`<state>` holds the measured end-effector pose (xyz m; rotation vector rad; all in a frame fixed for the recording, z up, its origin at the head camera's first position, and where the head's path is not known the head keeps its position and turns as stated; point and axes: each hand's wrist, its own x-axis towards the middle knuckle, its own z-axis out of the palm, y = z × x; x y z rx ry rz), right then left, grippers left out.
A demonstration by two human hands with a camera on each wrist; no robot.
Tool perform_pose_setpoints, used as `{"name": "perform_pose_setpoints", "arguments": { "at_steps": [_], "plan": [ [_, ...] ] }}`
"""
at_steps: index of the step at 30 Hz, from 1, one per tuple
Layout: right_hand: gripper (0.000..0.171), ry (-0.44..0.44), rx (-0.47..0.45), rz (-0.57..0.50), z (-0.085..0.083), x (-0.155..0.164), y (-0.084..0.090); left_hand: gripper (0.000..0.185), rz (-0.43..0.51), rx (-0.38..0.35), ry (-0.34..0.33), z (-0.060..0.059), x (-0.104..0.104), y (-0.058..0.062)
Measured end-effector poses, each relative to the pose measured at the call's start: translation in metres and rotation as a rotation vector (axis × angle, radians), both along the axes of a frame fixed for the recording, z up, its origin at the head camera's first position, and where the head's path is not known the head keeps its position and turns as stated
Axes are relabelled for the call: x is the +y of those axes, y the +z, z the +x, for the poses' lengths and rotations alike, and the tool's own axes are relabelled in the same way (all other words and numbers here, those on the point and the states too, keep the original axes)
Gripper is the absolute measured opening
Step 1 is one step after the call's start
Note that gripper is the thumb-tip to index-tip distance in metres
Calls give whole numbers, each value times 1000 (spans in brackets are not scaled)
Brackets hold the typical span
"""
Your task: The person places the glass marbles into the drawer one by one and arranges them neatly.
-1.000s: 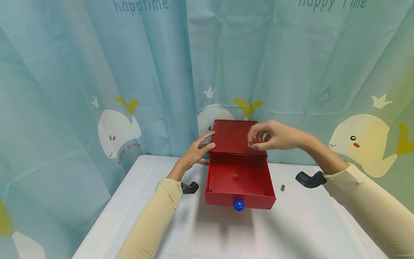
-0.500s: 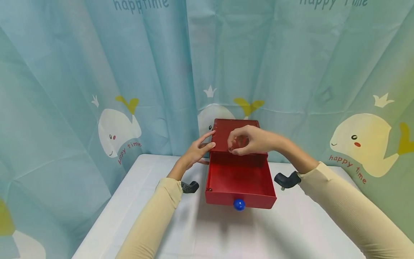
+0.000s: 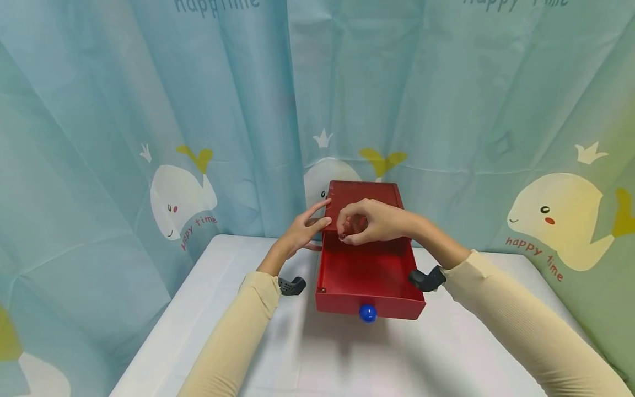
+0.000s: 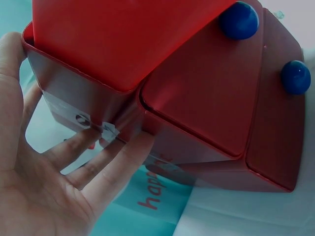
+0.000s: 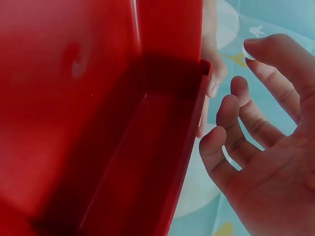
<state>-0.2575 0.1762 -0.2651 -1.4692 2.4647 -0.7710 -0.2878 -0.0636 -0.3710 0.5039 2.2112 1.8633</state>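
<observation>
Behind the bench (image 3: 208,309), a pale blue curtain (image 3: 149,110) is being hung as a backdrop; it is printed with white whales, and the words "happy time" can be read in red under two of them, with part of the same words in darker blue along the top edge. On the white bench, a red chest of drawers (image 3: 364,201) is being kept against the curtain, its top drawer (image 3: 369,278) pulled well out toward the person, so the inside is being left open from above. The drawer is fitted with a blue knob (image 3: 367,313); two more blue knobs are being shown on the lower drawers in the left wrist view. The chest is being steadied by the left hand (image 3: 302,229), whose straight, spread fingers are being pressed flat against its left side, presumably so it is not shifted. Over the back of the open drawer, a small dark bead (image 3: 342,236) is being pinched between thumb and fingertips of the right hand (image 3: 369,223). No writing can be read on the chest itself.
</observation>
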Motion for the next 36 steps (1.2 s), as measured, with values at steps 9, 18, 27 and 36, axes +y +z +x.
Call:
{"name": "perform_pose_setpoints", "arguments": {
  "at_steps": [9, 18, 27, 36],
  "plan": [
    [13, -12, 2, 4, 1, -2, -3, 57, -4, -4, 2, 2, 1, 1],
    [13, -8, -3, -3, 0, -3, -5, 59, 2, -1, -2, 2, 1, 1],
    [13, -8, 0, -6, -1, -2, -6, 58, 0, 8, -10, 2, 0, 1],
    [21, -35, 4, -6, -1, -1, -5, 57, -1, 8, -6, 3, 0, 1]
  ]
}}
